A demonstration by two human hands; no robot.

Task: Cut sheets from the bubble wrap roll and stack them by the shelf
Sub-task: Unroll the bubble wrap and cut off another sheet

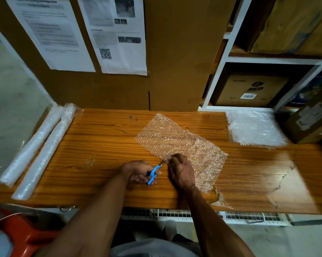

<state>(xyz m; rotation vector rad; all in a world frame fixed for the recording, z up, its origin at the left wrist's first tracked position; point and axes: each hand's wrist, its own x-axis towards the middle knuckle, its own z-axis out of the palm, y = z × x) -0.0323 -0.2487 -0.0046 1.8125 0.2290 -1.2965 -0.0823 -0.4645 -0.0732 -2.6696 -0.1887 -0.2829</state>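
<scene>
Cutting from this grip carries the biggest risk in the sheet itself: the bubble wrap sheet (182, 143) is thin, clear and slack, lying loose and skewed on the glossy wood-grain counter (104, 145), so it could slide or bunch ahead of the blades and the cut would wander ragged. Next risk is the right hand (182, 173), which pinches the sheet's near edge with curled fingers right beside the blade tips; a quick snip could nick a finger. Just left of the sheet, the left hand (139, 172) grips the blue-handled scissors (154, 173), their short metal blades touching the sheet's edge. Far left of the sheet lie two long pale rolls (43, 154); to its right, by the white shelf (230, 58), rests a stack of cut sheets (254, 128), cloudy and pebbled.
</scene>
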